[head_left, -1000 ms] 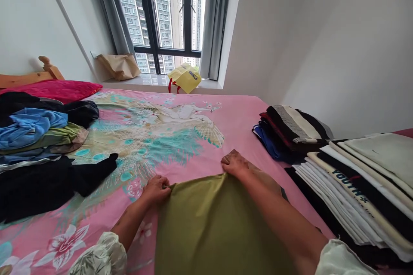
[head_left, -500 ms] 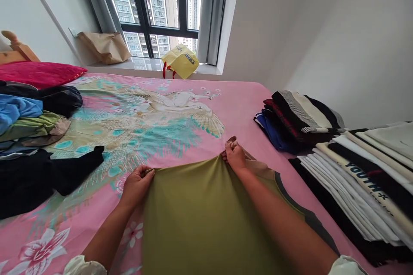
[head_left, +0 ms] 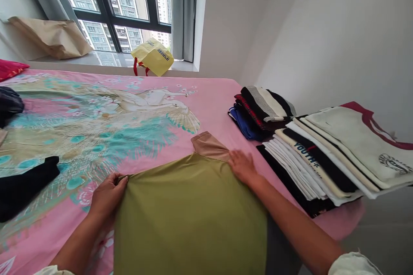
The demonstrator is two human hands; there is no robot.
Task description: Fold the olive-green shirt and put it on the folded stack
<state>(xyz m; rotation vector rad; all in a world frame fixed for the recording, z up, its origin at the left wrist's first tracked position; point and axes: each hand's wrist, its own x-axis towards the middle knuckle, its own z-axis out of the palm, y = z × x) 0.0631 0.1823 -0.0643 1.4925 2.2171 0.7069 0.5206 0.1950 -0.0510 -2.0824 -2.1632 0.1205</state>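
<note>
An olive-green shirt (head_left: 190, 210) lies spread in front of me, with a brown sleeve-like piece (head_left: 209, 145) sticking out at its far edge and a dark grey panel along its right side. My left hand (head_left: 108, 195) pinches the shirt's far left corner between thumb and fingers. On the right, my right hand (head_left: 242, 166) rests on the cloth where the brown piece meets the green. Its fingers are stretched out and slightly blurred, and nothing is gripped in them.
Folded white, cream and black clothes (head_left: 309, 159) are stacked at the right, behind which stands a smaller pile (head_left: 261, 111). A black garment (head_left: 29, 184) lies left on the pink bedsheet (head_left: 216, 99). Paper bag (head_left: 53, 36) and yellow bag (head_left: 153, 56) sit by the window.
My right hand has let go of the brown piece, which now lies flatter, and has moved to its right side. The left hand keeps its pinch. The view has turned right.
</note>
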